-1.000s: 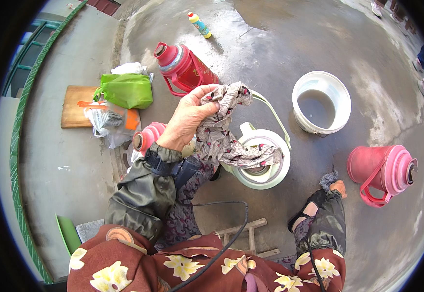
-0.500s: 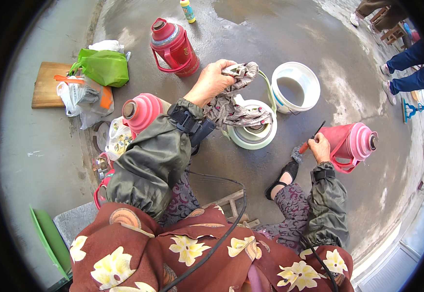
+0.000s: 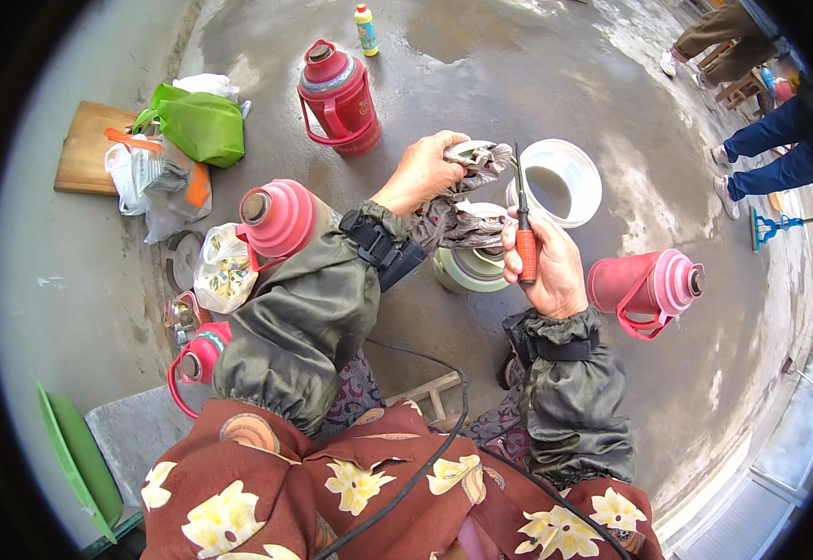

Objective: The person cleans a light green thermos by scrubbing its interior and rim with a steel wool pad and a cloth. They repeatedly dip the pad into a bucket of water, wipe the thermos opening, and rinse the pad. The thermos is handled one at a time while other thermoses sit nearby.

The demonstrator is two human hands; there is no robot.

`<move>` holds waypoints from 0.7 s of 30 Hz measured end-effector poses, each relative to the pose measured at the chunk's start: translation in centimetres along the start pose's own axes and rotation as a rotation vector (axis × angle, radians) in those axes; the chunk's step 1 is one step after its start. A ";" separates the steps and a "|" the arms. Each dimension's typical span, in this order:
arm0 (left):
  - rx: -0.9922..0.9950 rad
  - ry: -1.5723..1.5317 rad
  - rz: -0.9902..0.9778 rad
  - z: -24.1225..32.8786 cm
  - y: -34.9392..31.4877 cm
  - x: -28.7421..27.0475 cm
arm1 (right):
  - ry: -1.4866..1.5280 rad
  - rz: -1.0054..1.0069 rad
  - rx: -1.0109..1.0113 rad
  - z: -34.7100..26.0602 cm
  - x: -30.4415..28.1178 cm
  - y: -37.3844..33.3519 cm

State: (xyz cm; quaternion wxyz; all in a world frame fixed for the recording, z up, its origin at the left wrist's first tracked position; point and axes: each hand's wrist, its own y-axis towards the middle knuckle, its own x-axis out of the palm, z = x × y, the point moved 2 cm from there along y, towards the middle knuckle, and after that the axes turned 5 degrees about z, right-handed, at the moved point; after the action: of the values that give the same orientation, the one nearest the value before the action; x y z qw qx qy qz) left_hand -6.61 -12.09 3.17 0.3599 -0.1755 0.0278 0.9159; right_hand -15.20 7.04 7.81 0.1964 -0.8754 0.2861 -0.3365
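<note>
My left hand [image 3: 422, 172] is closed on a crumpled grey patterned rag [image 3: 439, 224], which hangs over the top of a pale green thermos flask [image 3: 470, 273]. The flask's handle shows partly behind the rag by my fingers. In my right hand [image 3: 555, 266] is a screwdriver [image 3: 526, 245] with an orange-red handle. Its thin dark shaft points up, just right of the rag. Most of the flask's lid is covered by the rag.
A white bucket [image 3: 585, 179] of murky water stands beyond my right hand. Red thermos flasks stand at the far left [image 3: 336, 103], near left [image 3: 285, 219] and right [image 3: 644, 285]. Plastic bags [image 3: 206, 131] and a wooden board [image 3: 89, 149] lie left. Other people's legs [image 3: 779, 149] show at far right.
My right hand has moved left and up from beside the right-hand red flask to the pale green one, bringing the screwdriver, now upright. The left hand keeps the rag, shifted slightly right.
</note>
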 end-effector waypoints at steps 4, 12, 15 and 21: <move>0.026 -0.002 -0.027 0.9 0.0 0.2 | -0.292 -0.071 -0.218 1.3 -1.9 0.0; 0.009 -0.025 -0.042 1.3 -0.8 0.6 | -1.338 0.386 -0.942 -0.4 -2.3 0.7; 0.013 -0.047 -0.058 1.3 -0.8 0.5 | -1.253 0.333 -0.867 -1.4 -2.7 -1.1; 0.048 -0.001 -0.058 1.3 -0.9 0.3 | -1.155 0.187 -0.647 -0.9 -2.6 -0.6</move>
State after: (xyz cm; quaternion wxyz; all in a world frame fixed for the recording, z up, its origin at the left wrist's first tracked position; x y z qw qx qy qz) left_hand -6.56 -10.99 4.37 0.3904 -0.1672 0.0446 0.9042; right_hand -17.22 9.05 7.56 0.0740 -0.9013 0.2959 0.3076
